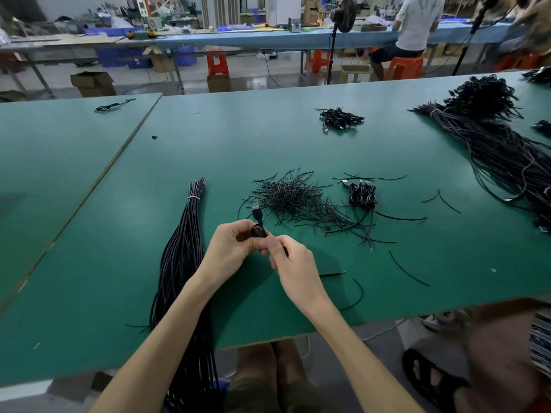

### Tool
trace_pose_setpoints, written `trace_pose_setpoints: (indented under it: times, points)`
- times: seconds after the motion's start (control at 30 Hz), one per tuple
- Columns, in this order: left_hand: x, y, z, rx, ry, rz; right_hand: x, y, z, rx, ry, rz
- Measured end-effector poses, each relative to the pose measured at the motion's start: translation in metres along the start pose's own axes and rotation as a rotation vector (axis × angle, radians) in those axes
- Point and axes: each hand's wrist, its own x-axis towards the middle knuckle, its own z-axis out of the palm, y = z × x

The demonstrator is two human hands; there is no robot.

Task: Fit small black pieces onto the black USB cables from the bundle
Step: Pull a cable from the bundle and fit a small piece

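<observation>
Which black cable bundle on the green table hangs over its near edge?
The long black bundle tied with a white band, left of the left hand; it alone drapes off the green table's near edge. The other heaps lie farther back.

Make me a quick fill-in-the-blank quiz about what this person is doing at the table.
The left hand and right hand together hold one ____ cable.
The bundle has a ____ band near its far end.
The pile of short pieces lies on a ____ table.
The bundle lies ____ of both hands.
Missing words: black, white, green, left.
</observation>
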Motion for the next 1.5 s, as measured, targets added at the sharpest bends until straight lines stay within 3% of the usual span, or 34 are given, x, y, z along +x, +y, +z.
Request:
trace_pose_setpoints:
  times: [0.3,0.93,1.33,1.5]
  points:
    - [0.000,0.001,0.001,0.084,-0.006,-0.038,0.002,-0.002,0.002,-0.002,0.005,0.071]
    - [-0.002,0.006,0.004,-0.143,-0.008,-0.078,0.004,-0.005,-0.005,0.254,-0.042,0.091]
    - [-0.004,0.009,0.007,0.089,0.186,0.168,0.004,-0.005,-0.010,0.401,0.055,0.148]
    - [-0.009,0.011,0.014,0.249,0.128,0.345,0.004,-0.004,-0.010,0.436,0.075,0.167]
